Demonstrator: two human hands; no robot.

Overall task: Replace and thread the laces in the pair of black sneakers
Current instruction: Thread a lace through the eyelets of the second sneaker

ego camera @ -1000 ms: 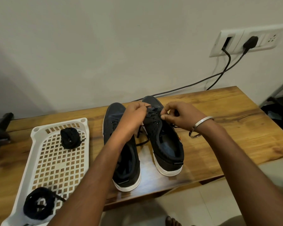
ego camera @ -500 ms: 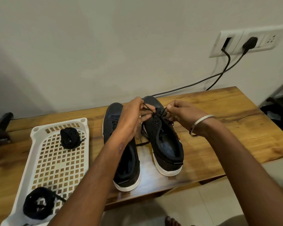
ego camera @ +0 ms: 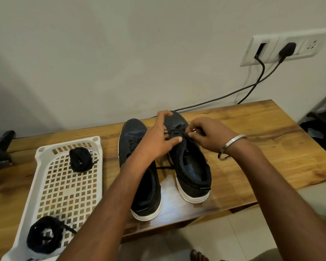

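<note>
Head view: one frame, looking down at a worktop; clock directions are read with 12 at the far wall.
Table (ego camera: 271, 129): wooden, against the wall; carries everything below.
Tray (ego camera: 45, 185): white perforated plastic, at 8 o'clock on the table, well apart from the shoes.
Left sneaker (ego camera: 139, 185): black with a white sole, centre of the table, toe to 12; partly under the left forearm. Its lace state is unclear from here.
Right sneaker (ego camera: 192, 170): just beside the first at 3 o'clock, same heading; this is the one being worked on.
Left hand (ego camera: 156, 140): lies across the eyelet row of the right sneaker, thumb pressed on the near side, fingertips curled over toward the toe. Whether it pinches lace or only steadies the shoe, the observer cannot tell.
Right hand (ego camera: 209, 134): fingertips pinch the lace (ego camera: 177, 131) at the top of the eyelets; a metal bangle (ego camera: 230, 147) is on the wrist.
Lace bundles: one coil (ego camera: 80, 160) at the tray's 12 end, another (ego camera: 43, 236) at its 6 end; both untouched.
Loose lace tail (ego camera: 164, 167): trails between the two shoes.
Risk: a black lace on black fabric gives poor contrast, so an eyelet may be skipped. A hard pull from the right hand could drag the shoe, since the left hand appears to be the only restraint. The tail could snag under the neighbouring sole.
</note>
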